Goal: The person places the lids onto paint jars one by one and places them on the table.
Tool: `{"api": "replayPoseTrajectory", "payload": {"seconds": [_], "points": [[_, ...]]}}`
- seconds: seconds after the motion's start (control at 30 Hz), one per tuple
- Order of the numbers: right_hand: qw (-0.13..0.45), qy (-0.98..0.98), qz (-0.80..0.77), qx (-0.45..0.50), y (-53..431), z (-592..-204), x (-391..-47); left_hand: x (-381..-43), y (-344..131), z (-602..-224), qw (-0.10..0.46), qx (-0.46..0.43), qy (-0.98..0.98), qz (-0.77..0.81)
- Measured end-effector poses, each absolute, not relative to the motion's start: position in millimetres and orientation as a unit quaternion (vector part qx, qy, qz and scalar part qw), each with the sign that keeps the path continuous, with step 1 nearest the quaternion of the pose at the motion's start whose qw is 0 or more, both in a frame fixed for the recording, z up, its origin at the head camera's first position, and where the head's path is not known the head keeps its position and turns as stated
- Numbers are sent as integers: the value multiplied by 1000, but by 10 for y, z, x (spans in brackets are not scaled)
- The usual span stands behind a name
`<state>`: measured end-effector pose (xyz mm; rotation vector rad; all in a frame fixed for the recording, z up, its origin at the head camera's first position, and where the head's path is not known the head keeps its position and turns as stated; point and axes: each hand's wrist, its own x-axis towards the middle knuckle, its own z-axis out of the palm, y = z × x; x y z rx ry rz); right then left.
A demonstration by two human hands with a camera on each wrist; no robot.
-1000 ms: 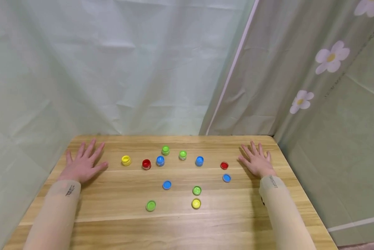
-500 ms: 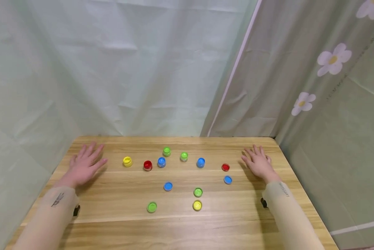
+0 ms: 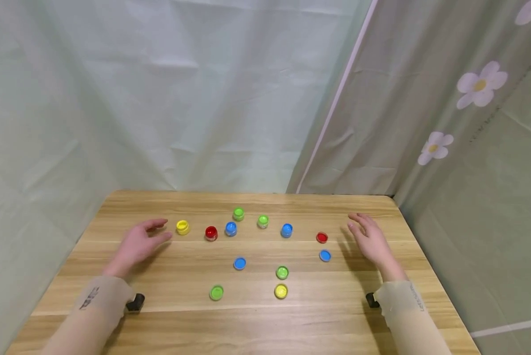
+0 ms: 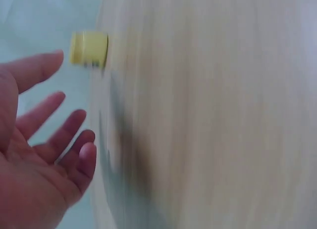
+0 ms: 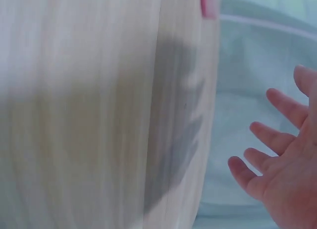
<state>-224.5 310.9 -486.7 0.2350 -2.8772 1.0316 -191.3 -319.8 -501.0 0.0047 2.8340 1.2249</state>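
My left hand (image 3: 142,243) hovers over the left side of the table, fingers loosely bent and holding nothing. Just beyond its fingertips stands a small yellow paint pot (image 3: 182,227), which the left wrist view shows too, a yellow pot (image 4: 90,49) beside the thumb. To its right are a red pot (image 3: 210,233), a blue pot (image 3: 231,229), two green pots (image 3: 263,221) and another blue pot (image 3: 286,230). My right hand (image 3: 372,240) is raised above the table's right side, relaxed, with nothing in it. Nearest to it lie a red lid (image 3: 322,237) and a blue lid (image 3: 325,255).
Nearer the front lie a second blue lid (image 3: 240,263), a green lid (image 3: 282,272), a yellow lid (image 3: 281,291) and another green lid (image 3: 216,292). Behind the wooden table (image 3: 168,320) hangs a pale curtain (image 3: 230,98). A flowered curtain (image 3: 492,197) borders the right side.
Both hands have lifted off the table, where they lay flat with fingers spread. The left has moved right, toward the yellow pot; the right has turned onto its side. Pots and lids stay put.
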Motion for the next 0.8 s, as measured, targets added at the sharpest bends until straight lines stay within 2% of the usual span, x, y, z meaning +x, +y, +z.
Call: {"api": "replayPoseTrajectory", "payload": {"seconds": [0.4,0.8], "points": [[55,-921,375,86,2869,-4914,-2054,-2015,-2787,-5080,29,-70,903,423],[72,-918,384,75,2898,-4968,-1993,-2106,-2698,-5184,-25,-80,922,377]]}}
